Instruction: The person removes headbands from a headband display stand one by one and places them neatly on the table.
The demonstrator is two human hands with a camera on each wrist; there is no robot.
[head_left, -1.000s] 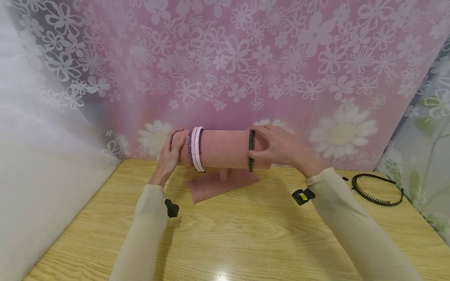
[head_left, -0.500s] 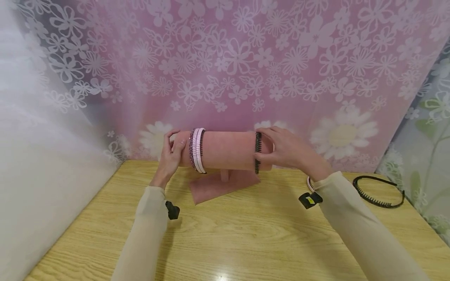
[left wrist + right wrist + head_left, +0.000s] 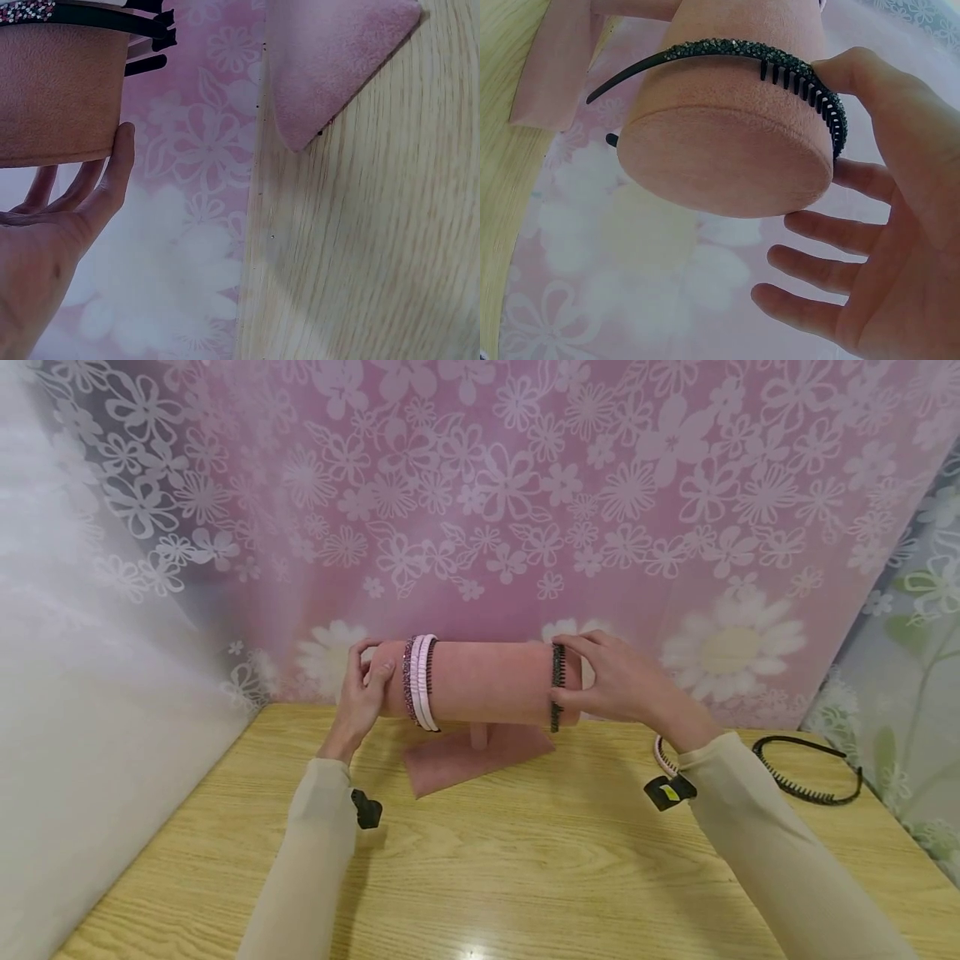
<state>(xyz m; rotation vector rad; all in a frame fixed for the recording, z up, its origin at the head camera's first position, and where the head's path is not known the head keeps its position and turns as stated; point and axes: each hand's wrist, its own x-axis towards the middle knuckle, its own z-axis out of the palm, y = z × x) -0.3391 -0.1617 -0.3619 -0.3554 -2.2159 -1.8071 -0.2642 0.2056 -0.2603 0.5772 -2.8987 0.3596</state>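
My right hand (image 3: 622, 681) pinches the rhinestone headband (image 3: 720, 46) around the right end of the pink display roll (image 3: 491, 681); my left hand (image 3: 363, 693) grips the other end. I'd brace there, sliding the headband evenly.

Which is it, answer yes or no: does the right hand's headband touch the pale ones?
No: bare pink roll lies between the dark headband and the pale headbands.

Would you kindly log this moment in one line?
left hand: holds pink stand | right hand: pinches dark headband | position: around stand's right end
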